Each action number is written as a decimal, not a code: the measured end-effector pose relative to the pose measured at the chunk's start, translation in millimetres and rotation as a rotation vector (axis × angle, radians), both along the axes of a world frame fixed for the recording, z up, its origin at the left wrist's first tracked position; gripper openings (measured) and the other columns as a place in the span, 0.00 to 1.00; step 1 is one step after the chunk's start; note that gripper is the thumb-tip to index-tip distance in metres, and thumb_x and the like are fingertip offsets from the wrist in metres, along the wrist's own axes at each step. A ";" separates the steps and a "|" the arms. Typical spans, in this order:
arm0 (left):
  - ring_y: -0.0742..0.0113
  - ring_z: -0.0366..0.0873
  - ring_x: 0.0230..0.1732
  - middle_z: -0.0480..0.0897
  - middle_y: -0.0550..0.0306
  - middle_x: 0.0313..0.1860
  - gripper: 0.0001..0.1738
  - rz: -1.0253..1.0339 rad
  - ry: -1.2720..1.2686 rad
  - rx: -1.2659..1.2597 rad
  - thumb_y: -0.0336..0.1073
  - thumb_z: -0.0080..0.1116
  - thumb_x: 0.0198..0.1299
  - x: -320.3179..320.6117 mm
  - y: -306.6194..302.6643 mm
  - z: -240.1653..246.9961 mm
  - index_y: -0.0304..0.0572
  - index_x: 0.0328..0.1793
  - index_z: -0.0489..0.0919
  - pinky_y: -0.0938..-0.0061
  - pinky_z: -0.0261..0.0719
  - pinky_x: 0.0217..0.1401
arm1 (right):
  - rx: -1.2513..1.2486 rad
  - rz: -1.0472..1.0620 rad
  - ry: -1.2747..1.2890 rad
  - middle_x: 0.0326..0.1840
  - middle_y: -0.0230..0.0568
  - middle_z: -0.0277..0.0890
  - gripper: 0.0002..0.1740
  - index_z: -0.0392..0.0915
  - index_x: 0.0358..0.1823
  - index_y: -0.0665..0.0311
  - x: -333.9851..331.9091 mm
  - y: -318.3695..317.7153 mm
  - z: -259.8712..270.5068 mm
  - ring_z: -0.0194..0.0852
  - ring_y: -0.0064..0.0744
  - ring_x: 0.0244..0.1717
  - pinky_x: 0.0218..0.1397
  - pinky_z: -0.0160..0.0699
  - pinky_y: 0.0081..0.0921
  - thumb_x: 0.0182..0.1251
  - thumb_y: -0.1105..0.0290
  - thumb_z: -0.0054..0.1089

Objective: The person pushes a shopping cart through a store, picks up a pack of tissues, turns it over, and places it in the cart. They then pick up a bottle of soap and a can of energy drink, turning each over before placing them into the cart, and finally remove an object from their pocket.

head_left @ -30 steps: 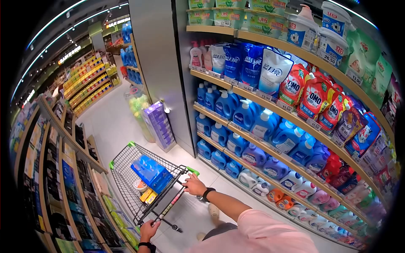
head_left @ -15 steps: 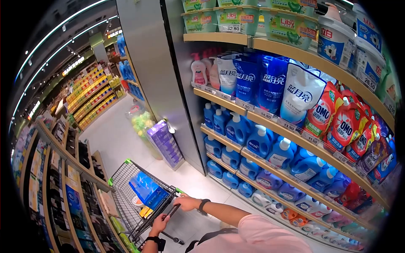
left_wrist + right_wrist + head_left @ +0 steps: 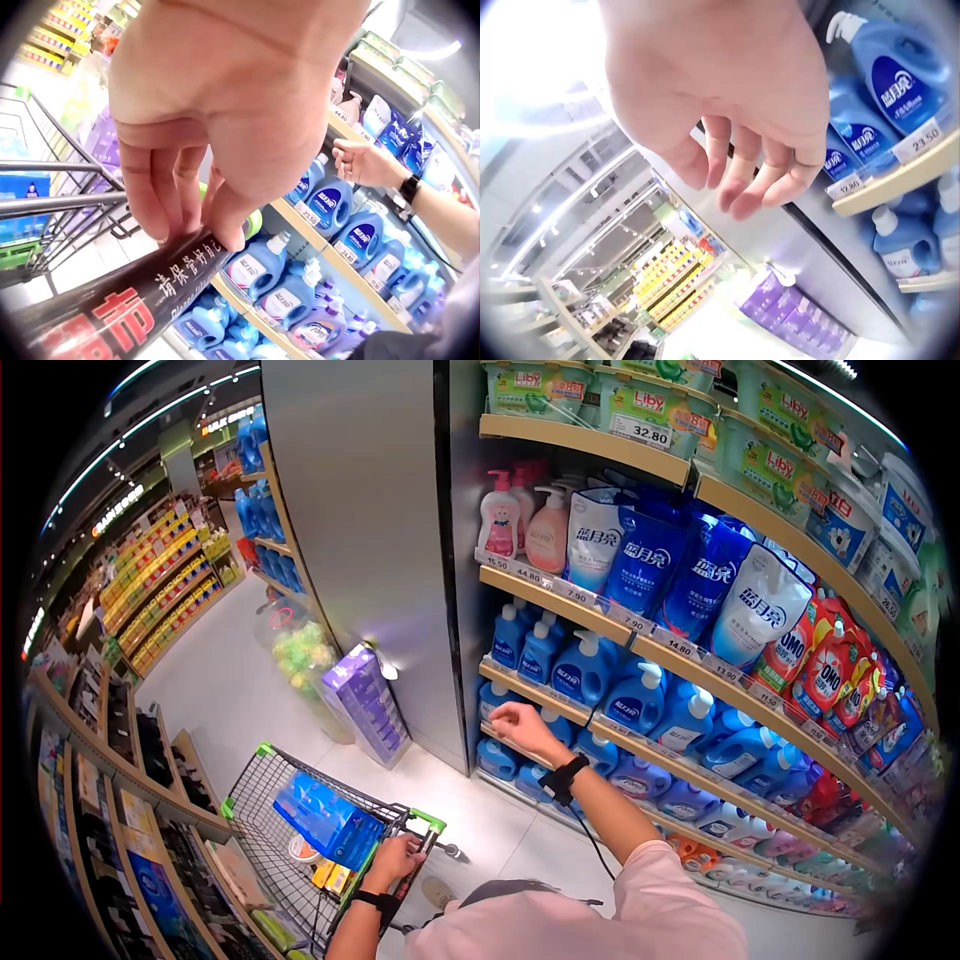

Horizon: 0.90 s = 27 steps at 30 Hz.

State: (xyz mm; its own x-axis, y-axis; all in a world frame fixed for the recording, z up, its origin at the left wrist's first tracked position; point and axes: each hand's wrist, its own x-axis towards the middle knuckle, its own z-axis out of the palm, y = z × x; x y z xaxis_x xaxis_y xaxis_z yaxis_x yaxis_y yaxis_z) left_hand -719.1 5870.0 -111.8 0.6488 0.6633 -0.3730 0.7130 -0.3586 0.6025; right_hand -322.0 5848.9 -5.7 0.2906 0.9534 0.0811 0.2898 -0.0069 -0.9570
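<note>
My left hand (image 3: 398,857) grips the black handle (image 3: 142,296) of the shopping cart, its fingertips and thumb around the bar in the left wrist view. In the cart lie a blue package (image 3: 330,820), a small round tub (image 3: 303,849) and yellow boxes (image 3: 330,876). The right hand (image 3: 527,728) is raised off the cart, in front of the shelf of blue bottles (image 3: 583,668). Its fingers hang loosely curled and hold nothing, as the right wrist view (image 3: 739,161) confirms.
Shelves of pouches (image 3: 645,560), pump bottles (image 3: 499,515) and tubs (image 3: 650,405) rise on the right. A metal pillar (image 3: 365,510) and a stack of purple packs (image 3: 367,705) stand beyond the cart. Low shelving (image 3: 110,800) runs along the left.
My right hand has let go of the cart handle and moved up and right toward the shelf. The left hand stays on the handle. The shelf has come closer in view.
</note>
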 end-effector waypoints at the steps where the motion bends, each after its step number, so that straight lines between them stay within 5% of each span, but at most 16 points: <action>1: 0.52 0.87 0.45 0.89 0.49 0.41 0.23 -0.024 0.030 0.002 0.43 0.73 0.53 5.8 13.7 2.2 0.44 0.54 0.83 0.61 0.83 0.51 | 0.095 -0.093 -0.021 0.41 0.38 0.84 0.12 0.80 0.49 0.68 13.2 10.2 11.8 0.82 0.26 0.40 0.46 0.81 0.24 0.65 0.73 0.63; 4: 0.53 0.87 0.45 0.89 0.52 0.40 0.22 -0.085 0.084 0.013 0.47 0.74 0.51 5.0 39.8 1.3 0.47 0.50 0.83 0.62 0.82 0.53 | 0.157 -0.365 -0.230 0.43 0.40 0.83 0.18 0.77 0.53 0.66 20.3 21.6 107.2 0.81 0.27 0.39 0.48 0.81 0.25 0.61 0.71 0.66; 8: 0.53 0.87 0.44 0.90 0.53 0.37 0.23 -0.095 0.106 -0.025 0.48 0.76 0.48 4.9 69.4 -14.1 0.48 0.47 0.84 0.63 0.82 0.54 | 0.327 -0.500 -0.334 0.47 0.44 0.81 0.25 0.74 0.57 0.67 67.7 68.9 163.3 0.79 0.26 0.38 0.47 0.81 0.26 0.58 0.71 0.68; 10: 0.53 0.88 0.44 0.90 0.53 0.36 0.23 -0.098 0.107 -0.027 0.48 0.77 0.47 4.5 79.2 -13.6 0.48 0.47 0.84 0.63 0.82 0.53 | 0.251 -0.575 -0.412 0.50 0.49 0.81 0.31 0.70 0.62 0.67 65.2 91.2 208.5 0.83 0.37 0.45 0.51 0.81 0.34 0.56 0.69 0.69; 15: 0.50 0.86 0.47 0.89 0.52 0.37 0.24 -0.069 0.169 -0.027 0.50 0.78 0.45 10.8 93.9 -11.1 0.49 0.45 0.84 0.62 0.81 0.55 | 0.324 -0.754 -0.812 0.59 0.59 0.76 0.40 0.63 0.66 0.72 90.1 178.4 240.8 0.73 0.58 0.62 0.64 0.74 0.46 0.55 0.64 0.71; 21: 0.45 0.84 0.52 0.88 0.48 0.44 0.25 -0.043 0.222 -0.049 0.50 0.80 0.42 11.8 106.7 -29.8 0.51 0.46 0.85 0.59 0.79 0.60 | -0.012 -0.781 -0.761 0.61 0.62 0.73 0.50 0.55 0.72 0.71 82.5 215.8 272.1 0.77 0.62 0.58 0.59 0.79 0.49 0.55 0.57 0.75; 27: 0.51 0.87 0.43 0.89 0.49 0.38 0.23 -0.037 0.205 -0.106 0.53 0.76 0.49 19.9 110.8 -11.1 0.47 0.45 0.89 0.62 0.83 0.53 | 0.046 -0.866 -0.839 0.53 0.61 0.79 0.54 0.51 0.74 0.72 83.4 229.9 264.5 0.83 0.59 0.49 0.51 0.84 0.46 0.55 0.56 0.75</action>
